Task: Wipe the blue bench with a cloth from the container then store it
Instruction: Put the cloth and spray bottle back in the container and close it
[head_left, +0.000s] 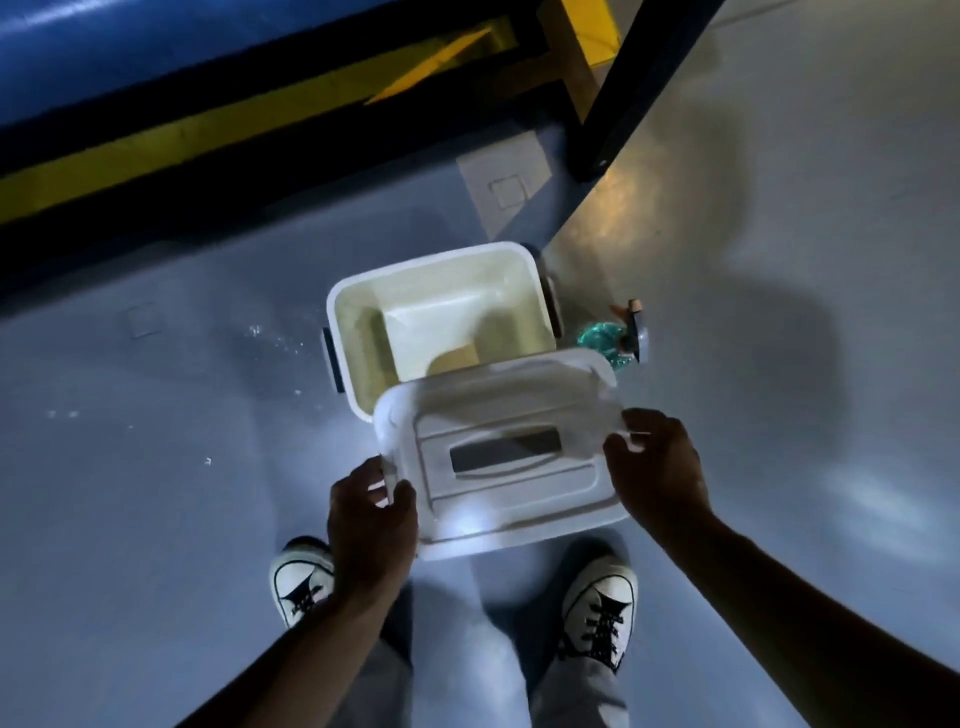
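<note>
A white plastic container (358, 343) stands open on the grey floor in front of my feet. Inside it, near the front, lies a tan folded cloth (457, 358), partly hidden by the lid. The white lid (498, 457), with a dark recessed handle, hangs over the container's near edge. My left hand (371, 519) grips the lid's left edge and my right hand (654, 467) grips its right edge. The blue bench (130, 47) runs along the top left of the view.
A teal spray bottle (610, 338) lies on the floor right of the container. Yellow and black floor stripes (208, 130) run below the bench. A dark metal leg (623, 98) slants at top right. My white sneakers (602, 603) stand below the lid.
</note>
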